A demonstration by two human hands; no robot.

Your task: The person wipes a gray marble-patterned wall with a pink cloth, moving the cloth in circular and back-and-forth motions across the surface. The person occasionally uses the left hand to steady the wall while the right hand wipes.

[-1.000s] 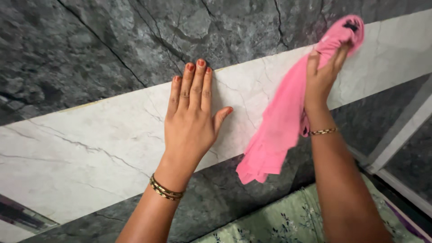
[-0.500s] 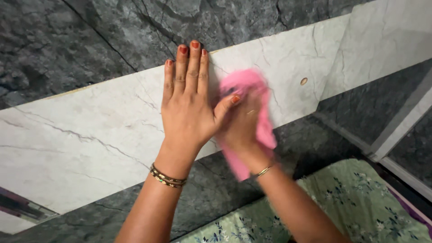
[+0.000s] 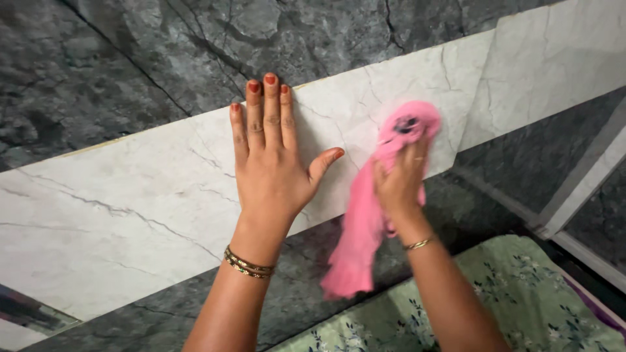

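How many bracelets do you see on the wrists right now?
3, as far as I can tell: two gold bangles stacked together on the left wrist, and one thin gold chain bracelet on the right wrist. More may be hidden behind the wrists.

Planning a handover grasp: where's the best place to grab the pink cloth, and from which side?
Take the pink cloth by its loose tail hanging below the right hand, coming from below. The upper end is bunched under that hand against the white marble band; the tail hangs free.
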